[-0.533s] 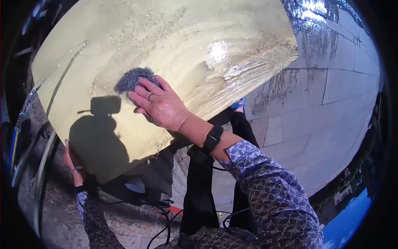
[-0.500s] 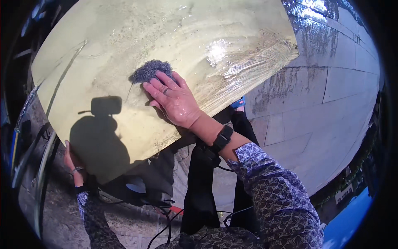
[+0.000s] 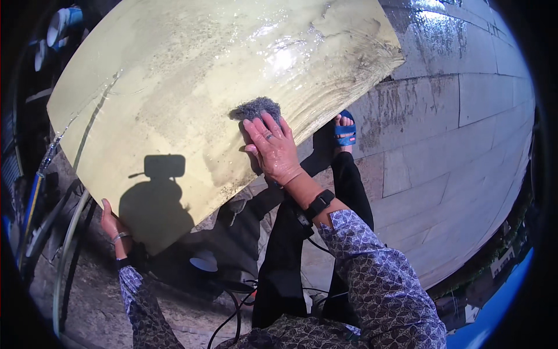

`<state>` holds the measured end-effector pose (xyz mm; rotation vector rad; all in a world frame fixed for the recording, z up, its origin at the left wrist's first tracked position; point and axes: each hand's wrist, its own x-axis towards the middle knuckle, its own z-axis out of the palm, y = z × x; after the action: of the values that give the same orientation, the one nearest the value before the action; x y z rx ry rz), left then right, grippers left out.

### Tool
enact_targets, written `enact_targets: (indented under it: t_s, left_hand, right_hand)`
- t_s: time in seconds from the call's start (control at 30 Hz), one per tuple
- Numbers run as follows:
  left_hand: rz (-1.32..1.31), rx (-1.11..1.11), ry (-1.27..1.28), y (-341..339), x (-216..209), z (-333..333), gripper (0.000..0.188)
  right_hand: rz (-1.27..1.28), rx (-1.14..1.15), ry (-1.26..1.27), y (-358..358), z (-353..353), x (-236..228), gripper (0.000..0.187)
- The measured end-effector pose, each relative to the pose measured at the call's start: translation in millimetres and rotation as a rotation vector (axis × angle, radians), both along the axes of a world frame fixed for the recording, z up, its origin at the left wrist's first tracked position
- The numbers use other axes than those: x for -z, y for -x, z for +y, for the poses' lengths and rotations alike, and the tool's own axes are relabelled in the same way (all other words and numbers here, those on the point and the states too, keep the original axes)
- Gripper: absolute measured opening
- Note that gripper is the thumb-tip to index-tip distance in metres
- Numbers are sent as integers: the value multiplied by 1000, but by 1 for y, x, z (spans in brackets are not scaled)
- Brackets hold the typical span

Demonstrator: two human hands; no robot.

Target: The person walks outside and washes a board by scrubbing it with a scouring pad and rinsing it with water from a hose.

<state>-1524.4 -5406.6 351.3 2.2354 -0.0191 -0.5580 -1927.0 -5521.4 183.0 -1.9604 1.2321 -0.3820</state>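
Note:
A wet, pale yellow board (image 3: 192, 64) slants before me, with brownish grime and soap streaks toward its right corner. My right hand (image 3: 276, 152) presses a dark grey steel wool scourer (image 3: 257, 108) flat against the board, fingertips over its lower edge. At the lower left, my left hand (image 3: 115, 225) holds the board's edge; its thumb shows beside the edge and the other fingers are mostly hidden. Water from a blue and yellow hose (image 3: 33, 203) runs onto the board's left side. My shadow falls across the lower part of the board.
Large pale paving slabs (image 3: 424, 145), wet near the top, spread to the right. My foot in a blue sandal (image 3: 344, 131) stands beside the board's lower edge. A pale hose (image 3: 67, 250) runs down the left, and black cables (image 3: 235, 314) hang near my legs.
My right hand and the scourer have moved right and slightly down across the board. The view has shifted a little, and more of the blue sandal shows. My left hand stays at the edge.

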Motion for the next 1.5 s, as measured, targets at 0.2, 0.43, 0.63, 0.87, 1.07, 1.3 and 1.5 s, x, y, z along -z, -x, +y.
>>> enact_targets:
  t_s: [0.2,0.43,0.63,0.87,1.07,1.3,1.5]
  left_hand:
    - [-115,52,-37,-7,1,-3,35]
    - [143,15,116,8,-6,-7,30]
    - [-62,-56,-21,7,3,-9,34]
    - [-201,-40,-304,18,13,-5,41]
    - [-301,-8,-602,10,30,20,43]
    - [-394,193,-683,1,25,39,39]
    - [-481,68,-570,25,8,76,35]
  right_hand:
    - [264,543,103,127,-100,95,44]
    - [-122,-219,44,-51,-58,-14,48]
    - [213,100,168,8,-168,73,46]
    - [147,-110,239,-109,-183,32,46]
    - [-116,-417,165,-196,-158,8,45]
    - [161,-48,261,-108,-283,82,42]
    - [-320,-646,181,-217,-154,-6,45]
